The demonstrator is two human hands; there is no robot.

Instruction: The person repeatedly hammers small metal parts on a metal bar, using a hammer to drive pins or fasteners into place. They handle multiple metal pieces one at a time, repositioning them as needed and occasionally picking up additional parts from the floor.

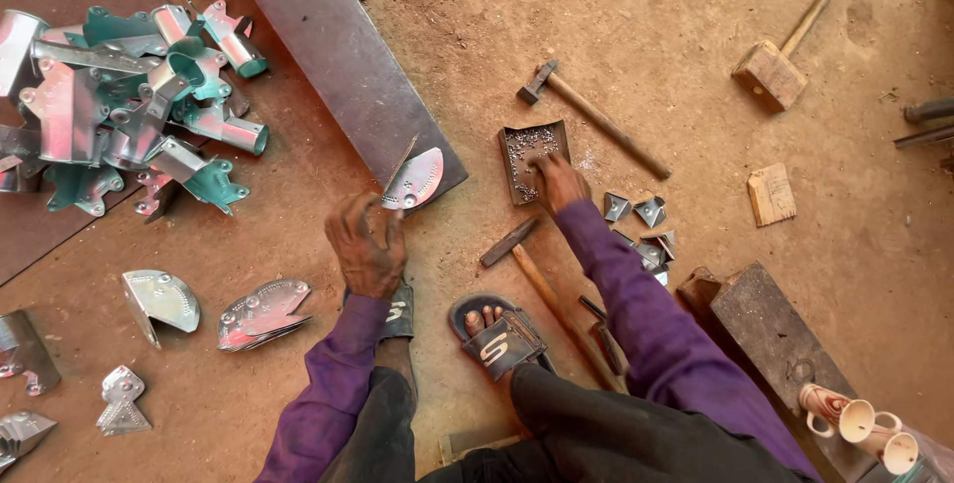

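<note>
**Both hands lowered over a dirt floor: 1 on a punched metal piece, 1 in a tray of rivets**

The left hand (366, 242) is seen palm down, knuckles toward the camera, with the arm bent at the elbow in a purple sleeve. Its fingers are closed on the edge of a fan-shaped sheet-metal piece (415, 183), which is held tilted against the end of a long flat steel bar (338, 46) laid on the ground. A row of small holes is seen along the curved edge of the piece.

The right hand (559, 182) is stretched forward from a straighter arm. Its fingertips are dipped into a small rectangular metal tray (519, 167) filled with small rivets; whether anything is pinched between them cannot be told.

A steel-headed hammer (586, 110) lies just beyond the tray, and a second hammer (532, 264) lies between the tray and the sandalled foot (494, 334). Small folded metal pieces (641, 230) are scattered beside the right forearm. A wooden mallet (780, 61) lies well apart at the upper right. A heap of finished silver and green metal parts (129, 95) is piled at the upper left.
</note>
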